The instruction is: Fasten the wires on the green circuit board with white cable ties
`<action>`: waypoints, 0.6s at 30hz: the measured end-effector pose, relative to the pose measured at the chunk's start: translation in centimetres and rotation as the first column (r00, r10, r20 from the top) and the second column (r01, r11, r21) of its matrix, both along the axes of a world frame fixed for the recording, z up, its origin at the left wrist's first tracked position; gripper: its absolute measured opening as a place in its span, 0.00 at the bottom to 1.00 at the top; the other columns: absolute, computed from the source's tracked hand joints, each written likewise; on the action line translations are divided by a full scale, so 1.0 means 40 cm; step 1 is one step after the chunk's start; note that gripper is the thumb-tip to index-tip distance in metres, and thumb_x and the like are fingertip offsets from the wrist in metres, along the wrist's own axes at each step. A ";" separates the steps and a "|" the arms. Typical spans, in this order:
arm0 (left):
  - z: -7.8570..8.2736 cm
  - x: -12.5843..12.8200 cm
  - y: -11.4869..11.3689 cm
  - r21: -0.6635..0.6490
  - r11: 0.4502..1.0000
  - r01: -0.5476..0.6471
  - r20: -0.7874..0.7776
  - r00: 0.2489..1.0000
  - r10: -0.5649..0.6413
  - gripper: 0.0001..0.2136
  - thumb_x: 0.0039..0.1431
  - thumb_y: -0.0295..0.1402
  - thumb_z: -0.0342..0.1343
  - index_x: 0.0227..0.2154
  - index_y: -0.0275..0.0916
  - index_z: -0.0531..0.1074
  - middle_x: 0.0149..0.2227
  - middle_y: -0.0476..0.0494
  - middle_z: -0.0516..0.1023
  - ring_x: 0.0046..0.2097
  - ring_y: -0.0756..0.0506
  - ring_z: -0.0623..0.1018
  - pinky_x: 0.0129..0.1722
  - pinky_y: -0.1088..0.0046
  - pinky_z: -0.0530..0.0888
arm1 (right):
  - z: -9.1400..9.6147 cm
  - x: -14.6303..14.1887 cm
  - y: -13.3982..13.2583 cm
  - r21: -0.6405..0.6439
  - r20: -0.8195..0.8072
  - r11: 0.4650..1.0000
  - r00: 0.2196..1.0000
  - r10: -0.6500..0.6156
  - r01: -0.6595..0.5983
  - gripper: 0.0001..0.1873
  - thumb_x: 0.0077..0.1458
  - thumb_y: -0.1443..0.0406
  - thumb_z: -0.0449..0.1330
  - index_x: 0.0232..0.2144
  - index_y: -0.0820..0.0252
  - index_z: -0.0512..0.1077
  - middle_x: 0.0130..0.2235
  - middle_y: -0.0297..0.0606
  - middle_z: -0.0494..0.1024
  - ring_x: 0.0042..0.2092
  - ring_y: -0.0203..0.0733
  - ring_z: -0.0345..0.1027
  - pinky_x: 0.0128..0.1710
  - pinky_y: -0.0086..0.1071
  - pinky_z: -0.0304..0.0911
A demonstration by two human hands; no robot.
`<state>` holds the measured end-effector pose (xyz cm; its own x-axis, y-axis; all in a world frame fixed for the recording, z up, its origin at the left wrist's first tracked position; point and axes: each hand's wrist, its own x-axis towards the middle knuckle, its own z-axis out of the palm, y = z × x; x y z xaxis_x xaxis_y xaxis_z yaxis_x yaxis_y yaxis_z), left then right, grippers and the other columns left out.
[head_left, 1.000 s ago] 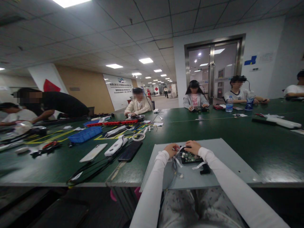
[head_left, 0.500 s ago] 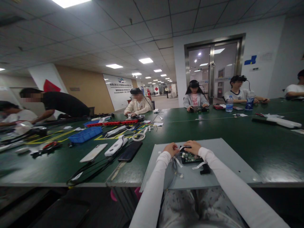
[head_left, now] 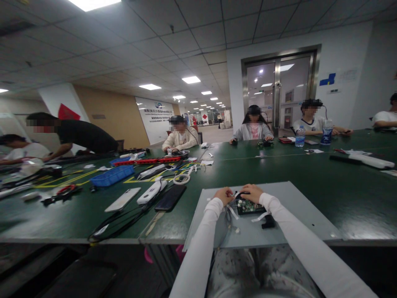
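Note:
A green circuit board in a black housing (head_left: 248, 206) lies on a grey panel (head_left: 297, 211) in front of me. At its far left corner are my left hand (head_left: 224, 195), with fingers curled together, and my right hand (head_left: 252, 193), bent over the far edge. Their fingertips nearly meet at a small white and black part, and what exactly they pinch is too small to make out. A white strip (head_left: 233, 212) and thin grey wires (head_left: 228, 223) trail below my left hand. Near my right wrist are another white strip (head_left: 259, 217) and a black piece (head_left: 268, 222).
Left of the panel lie a dark phone (head_left: 170, 198), a white device (head_left: 151, 192), a white phone (head_left: 123, 200) and black cables (head_left: 124, 225). Beyond them is a blue tray (head_left: 112, 176). Bottles (head_left: 300, 136) stand at the far side, where several people sit.
My hands stay in nearly the same place at the board. Across the table, a co-worker's hand has moved to the left, apart from the other one.

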<state>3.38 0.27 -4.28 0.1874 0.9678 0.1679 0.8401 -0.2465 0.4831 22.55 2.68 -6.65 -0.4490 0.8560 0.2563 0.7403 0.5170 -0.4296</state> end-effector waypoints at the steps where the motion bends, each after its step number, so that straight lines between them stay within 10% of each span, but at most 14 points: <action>1: 0.002 0.000 -0.001 -0.003 1.000 0.005 0.002 1.000 -0.005 0.10 0.41 0.29 0.56 0.30 0.37 0.69 0.25 0.52 0.71 0.27 0.54 0.68 0.28 0.81 0.65 | 0.000 0.000 0.000 -0.001 0.000 1.000 1.000 -0.004 0.004 0.19 0.47 0.53 0.51 0.41 0.48 0.69 0.47 0.36 0.65 0.48 0.43 0.57 0.47 0.36 0.50; 18: 0.032 0.001 -0.015 -0.091 0.994 0.064 0.061 0.996 -0.059 0.12 0.39 0.21 0.54 0.31 0.35 0.70 0.27 0.51 0.71 0.27 0.55 0.68 0.30 0.81 0.67 | -0.006 -0.001 0.003 0.014 -0.007 1.000 1.000 -0.021 0.021 0.20 0.46 0.52 0.51 0.39 0.53 0.70 0.47 0.37 0.66 0.48 0.42 0.57 0.47 0.35 0.51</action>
